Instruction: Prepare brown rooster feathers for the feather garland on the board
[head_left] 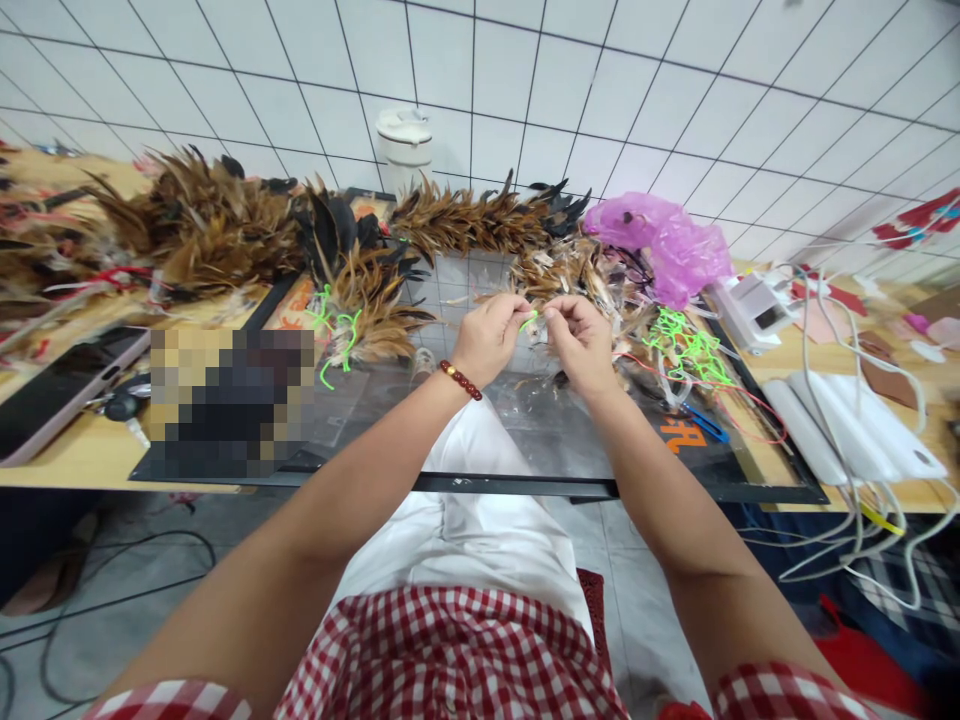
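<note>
Over the dark-framed glass work surface, my left hand is closed in a pinch on a short bright green cord. My right hand sits just beside it, fingertips pinched together near the cord's other side; what they grip is too small to make out. Behind my hands lies a heap of brown and pale feathers. A tangle of green cords rests right of my right hand. To the left, brown and black feathers lie with several green cords among them.
Long brown feather bundles line the back. A pink plastic bag, a white lidded cup and a blue-handled tool stand or lie around. At right are a white power bank and cables; at left, a phone and keys.
</note>
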